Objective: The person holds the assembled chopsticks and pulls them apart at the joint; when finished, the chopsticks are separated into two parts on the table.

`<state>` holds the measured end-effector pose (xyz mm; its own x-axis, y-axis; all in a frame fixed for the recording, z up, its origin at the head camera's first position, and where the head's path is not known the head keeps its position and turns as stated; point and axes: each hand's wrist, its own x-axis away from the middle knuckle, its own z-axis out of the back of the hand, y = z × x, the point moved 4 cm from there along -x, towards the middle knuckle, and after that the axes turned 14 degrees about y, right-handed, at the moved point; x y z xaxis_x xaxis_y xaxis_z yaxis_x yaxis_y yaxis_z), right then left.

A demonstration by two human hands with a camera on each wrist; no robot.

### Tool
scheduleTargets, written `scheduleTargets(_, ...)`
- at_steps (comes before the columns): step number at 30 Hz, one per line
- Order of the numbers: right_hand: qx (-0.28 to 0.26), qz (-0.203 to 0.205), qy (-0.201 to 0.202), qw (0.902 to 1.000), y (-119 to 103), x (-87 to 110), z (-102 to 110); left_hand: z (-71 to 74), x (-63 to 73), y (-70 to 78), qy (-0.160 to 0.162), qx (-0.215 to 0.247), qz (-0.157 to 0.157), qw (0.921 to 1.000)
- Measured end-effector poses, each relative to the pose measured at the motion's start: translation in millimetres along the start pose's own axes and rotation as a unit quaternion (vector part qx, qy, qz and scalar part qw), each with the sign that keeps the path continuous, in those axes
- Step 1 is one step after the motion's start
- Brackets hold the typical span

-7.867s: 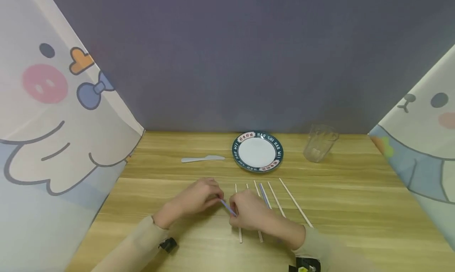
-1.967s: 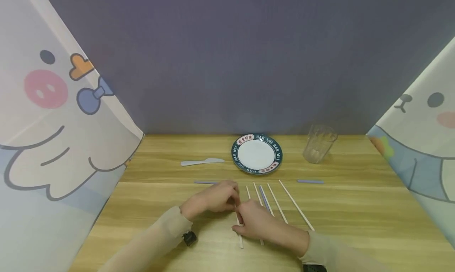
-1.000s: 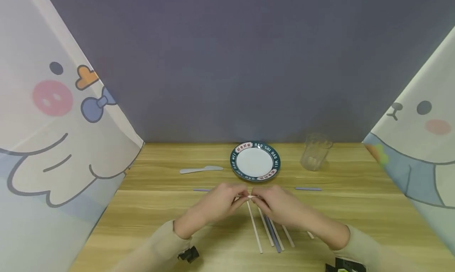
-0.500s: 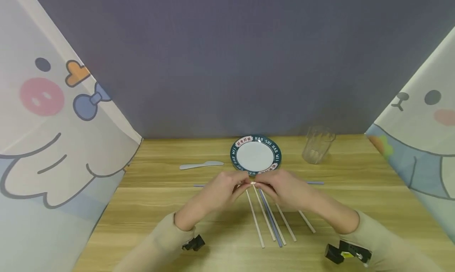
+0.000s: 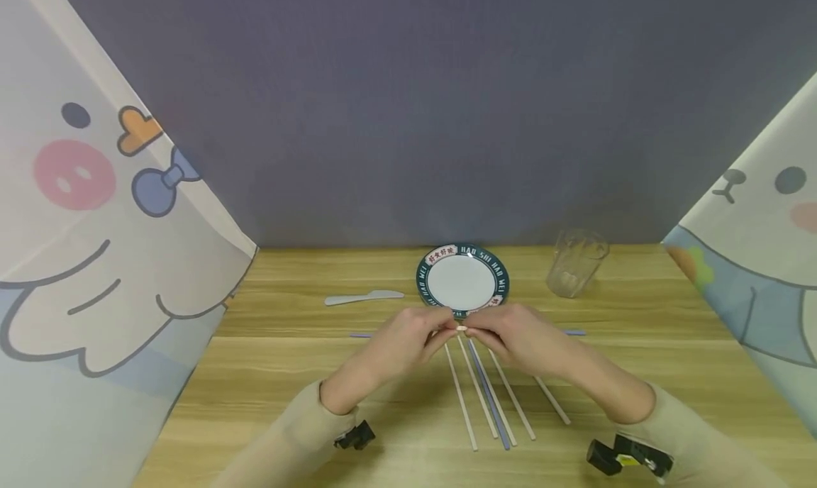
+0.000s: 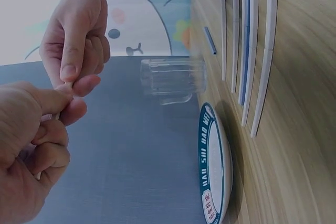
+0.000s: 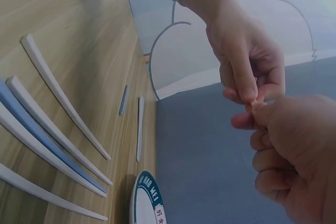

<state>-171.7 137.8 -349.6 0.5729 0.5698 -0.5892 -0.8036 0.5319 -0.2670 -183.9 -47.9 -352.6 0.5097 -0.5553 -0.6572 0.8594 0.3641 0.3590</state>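
Observation:
In the head view my left hand (image 5: 398, 339) and right hand (image 5: 530, 339) meet fingertip to fingertip just in front of the plate. Between them they pinch a thin white straw (image 5: 462, 328), raised off the table; only a short bit shows, the rest is hidden in the fingers. The left wrist view has the left hand (image 6: 31, 140) with its fingers curled round one part and the right hand (image 6: 79, 40) thumb and fingers at the other. Below the hands lie several white straws (image 5: 461, 396) and one purple straw (image 5: 488, 396), roughly side by side.
Short purple straw pieces lie left (image 5: 360, 335) and right (image 5: 574, 332) of the hands. Behind are a white knife (image 5: 364, 298), a green-rimmed plate (image 5: 501, 282) and a clear glass mug (image 5: 576, 264). A grey wall (image 5: 408, 119) closes the back; printed panels flank the table.
Earlier both hands held a purple straw; purple pieces later lay on either side. The hands then took up the leftmost white straw and lifted it toward the plate. Lately they barely move.

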Motion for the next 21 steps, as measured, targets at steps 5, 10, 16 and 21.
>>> scheduleTargets(5, -0.004, 0.000, 0.002, 1.0000, 0.3, 1.8, 0.9, -1.5, -0.7, 1.6, 0.000, -0.012, 0.001, 0.9999)
scheduleTargets(10, -0.024, 0.012, -0.003, 0.9996, 0.2, 6.1, 3.7, -3.2, -0.8, 6.3, -0.009, -0.008, -0.009, 0.9999)
scheduleTargets(16, -0.030, 0.015, 0.008, 0.9994, 1.0, 9.2, 1.6, -4.3, 0.3, 6.8, -0.013, -0.002, 0.005, 0.9999)
scheduleTargets(21, -0.038, 0.019, 0.013, 0.9990, 1.6, 10.3, 2.1, -3.7, -0.2, 8.1, -0.013, -0.010, -0.003, 0.9999)
